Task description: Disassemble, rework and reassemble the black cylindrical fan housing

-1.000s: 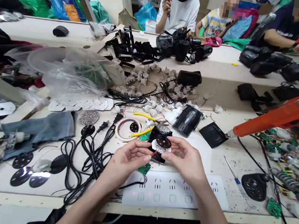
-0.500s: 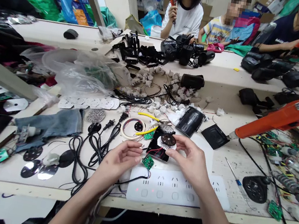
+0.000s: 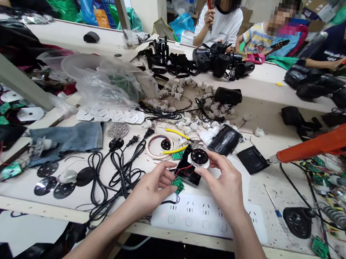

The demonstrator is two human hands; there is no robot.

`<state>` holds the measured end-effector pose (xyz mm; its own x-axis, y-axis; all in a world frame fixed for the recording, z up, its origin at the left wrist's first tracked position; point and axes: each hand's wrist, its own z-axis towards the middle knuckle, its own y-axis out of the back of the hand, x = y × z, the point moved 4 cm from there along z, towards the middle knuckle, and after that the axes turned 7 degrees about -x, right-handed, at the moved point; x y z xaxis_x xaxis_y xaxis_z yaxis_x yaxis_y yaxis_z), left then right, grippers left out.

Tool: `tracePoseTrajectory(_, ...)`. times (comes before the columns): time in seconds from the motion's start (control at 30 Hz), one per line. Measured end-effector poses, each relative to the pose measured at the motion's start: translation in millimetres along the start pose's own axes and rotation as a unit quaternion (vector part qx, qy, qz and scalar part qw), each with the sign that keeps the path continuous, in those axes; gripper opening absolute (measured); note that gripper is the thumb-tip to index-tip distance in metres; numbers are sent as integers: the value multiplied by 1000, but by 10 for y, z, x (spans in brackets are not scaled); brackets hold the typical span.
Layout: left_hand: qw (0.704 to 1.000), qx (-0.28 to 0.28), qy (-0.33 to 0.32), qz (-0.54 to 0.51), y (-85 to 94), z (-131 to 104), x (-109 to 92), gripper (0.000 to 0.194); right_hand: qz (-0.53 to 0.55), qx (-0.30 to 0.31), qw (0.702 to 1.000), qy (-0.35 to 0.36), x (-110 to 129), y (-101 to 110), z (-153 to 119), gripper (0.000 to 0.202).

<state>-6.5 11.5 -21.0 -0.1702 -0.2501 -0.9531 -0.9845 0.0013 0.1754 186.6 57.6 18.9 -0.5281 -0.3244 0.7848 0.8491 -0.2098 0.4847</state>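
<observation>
Between the thumb and fingers of my right hand point(image 3: 224, 179) is a motor part with a black perforated disc point(image 3: 199, 156) on a white plate. Under it lies an open black housing point(image 3: 187, 172). Thin red wires run from there to a small green circuit board point(image 3: 178, 185), which my left hand point(image 3: 158, 185) pinches at its left edge. Beyond the hands lie yellow-handled pliers point(image 3: 174, 151). A white power strip point(image 3: 209, 225) sits in front, near the table's edge.
An orange electric screwdriver point(image 3: 327, 143) hangs at the right. A tape roll point(image 3: 153, 146) and black cables point(image 3: 118, 173) lie at the left. A screwdriver point(image 3: 272, 201) rests at the right. People sit across the bench.
My left hand has moved to the circuit board and taken hold of it, and the board is lifted a little. My right hand has tilted the disc. The whole view has shifted slightly.
</observation>
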Motion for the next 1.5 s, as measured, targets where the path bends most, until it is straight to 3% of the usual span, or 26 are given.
tracePoseTrajectory(0.3, 983, 35, 84, -158, 56, -35, -69, 52, -4, 8, 1000, 13, -50, -22, 9, 34)
tracePoseTrajectory(0.5, 974, 81, 99, -189, 69, -105, -158, 49, -1, 37, 999, 33, -41, -29, 6, 34)
tracePoseTrajectory(1.0, 982, 135, 100, -85, 16, -154, -119, 32, -43, 125, 990, 48, -116, -84, -55, 45)
tracePoseTrajectory(1.3, 987, 147, 45, -46, -55, -216, -291, 25, 4, 122, 993, 4, -166, -33, -140, 48)
tracePoseTrajectory(1.5, 995, 90, 27, 15, -141, -208, -249, 18, -17, 144, 989, 0, -203, -61, -177, 47)
